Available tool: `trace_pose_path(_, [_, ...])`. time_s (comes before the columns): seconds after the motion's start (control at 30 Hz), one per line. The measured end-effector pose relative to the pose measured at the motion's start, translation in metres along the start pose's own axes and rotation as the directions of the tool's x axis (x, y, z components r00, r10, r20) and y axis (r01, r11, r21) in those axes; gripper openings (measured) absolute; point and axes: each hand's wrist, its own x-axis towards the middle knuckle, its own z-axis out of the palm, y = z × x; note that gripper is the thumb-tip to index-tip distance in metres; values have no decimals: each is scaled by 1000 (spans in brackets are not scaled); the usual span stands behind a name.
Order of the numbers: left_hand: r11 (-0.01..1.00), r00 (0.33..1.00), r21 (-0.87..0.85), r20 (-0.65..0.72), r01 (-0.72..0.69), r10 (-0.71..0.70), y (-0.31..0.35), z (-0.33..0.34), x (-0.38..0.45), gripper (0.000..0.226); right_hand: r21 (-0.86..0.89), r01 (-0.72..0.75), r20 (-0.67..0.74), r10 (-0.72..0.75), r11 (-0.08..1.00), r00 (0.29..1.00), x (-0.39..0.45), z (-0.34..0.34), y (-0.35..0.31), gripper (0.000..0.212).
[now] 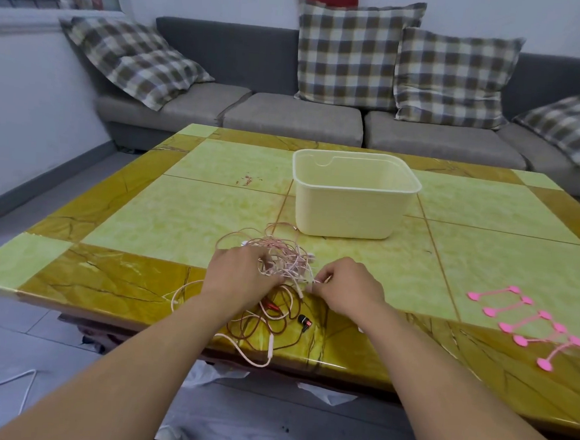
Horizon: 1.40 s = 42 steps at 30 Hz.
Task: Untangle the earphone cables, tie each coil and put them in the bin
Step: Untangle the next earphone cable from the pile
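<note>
Pink and dark red earphone cables (277,287) are one messy knot right under my hands on the bench (179,212), so I'd say barely started. Nothing's coiled or tied, and the cream bin (347,210) just beyond my hands looks empty. Left hand (240,271) has its fingers curled into the pink tangle, right hand (349,286) pinches a pale strand beside it. Pink ties (528,322) lie untouched, well off to the right of my right hand.
</note>
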Motion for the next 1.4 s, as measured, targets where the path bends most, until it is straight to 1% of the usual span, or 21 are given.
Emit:
trace_pose_path(0.07, [1000,999,-4,-44,14,-15,-2,0,-1,25,146,35,-6,-35,989,999,0,-4,0,20])
trace_pose_path(0.13, [999,994,-36,-102,39,-43,-3,1,-1,21,386,50,6,-57,921,998,-2,-13,0,18])
trace_pose_path(0.17, [997,991,-62,-121,50,-57,-4,1,-2,23,457,44,7,-53,888,999,-3,-19,1,16])
trace_pose_path(0.3, [978,985,-206,-157,37,-71,-3,7,-7,30,433,49,58,-82,900,995,-10,-29,3,18])
trace_pose_path(0.4, [962,981,-269,-166,54,-101,-1,11,-7,32,580,17,101,-92,815,991,-16,-31,5,16])
trace_pose_path(0.47, [963,977,-252,-167,90,-135,0,13,-6,45,558,66,14,-89,827,996,-19,-32,6,13])
trace_pose_path(0.53, [960,973,-220,-112,174,-202,-1,14,-4,61,581,134,-92,-98,803,991,-19,-36,6,12])
trace_pose_path(0.63, [949,961,-181,-53,257,-270,-5,15,-1,70,691,254,-236,-120,677,964,-19,-45,5,9])
trace_pose_path(0.73, [924,943,-215,-28,317,-330,-5,13,3,62,776,323,-303,-129,541,944,-19,-50,5,12])
trace_pose_path(0.8, [911,935,-247,-50,330,-352,-6,13,6,68,856,323,-293,-135,403,946,-21,-52,3,15])
trace_pose_path(0.9, [873,904,-290,-53,393,-425,-9,14,14,93,964,252,-245,-80,89,966,-24,-63,4,20])
trace_pose_path(0.97, [834,881,-342,-34,433,-471,-13,16,17,104,977,196,-198,-11,-83,980,-23,-70,7,19])
trace_pose_path(1.03, [807,866,-390,-45,443,-498,-17,17,19,105,974,157,-152,40,-163,988,-20,-72,11,19])
trace_pose_path(1.07, [796,858,-412,-63,443,-509,-18,17,20,104,975,141,-134,53,-170,990,-17,-72,14,20])
trace_pose_path(1.13, [775,838,-451,-101,442,-536,-20,16,21,103,983,124,-116,65,-132,991,-15,-71,21,19])
trace_pose_path(1.17, [765,827,-470,-119,441,-550,-20,16,22,102,988,127,-122,63,-83,991,-14,-71,25,20])
trace_pose_path(1.2, [755,817,-488,-134,437,-560,-21,15,23,102,990,140,-140,53,6,989,-14,-72,28,23])
trace_pose_path(1.23, [753,812,-498,-151,430,-563,-21,15,24,102,977,157,-163,31,144,986,-13,-72,33,27])
trace_pose_path(1.3, [780,821,-479,-188,402,-539,-21,17,24,104,849,178,-157,-84,497,984,-16,-74,37,36])
trace_pose_path(1.37, [810,842,-451,-199,375,-501,-20,18,23,106,565,155,8,-194,811,981,-19,-70,38,37])
trace_pose_path(1.4, [821,855,-442,-194,362,-481,-19,19,22,105,391,145,82,-191,909,978,-19,-64,39,31])
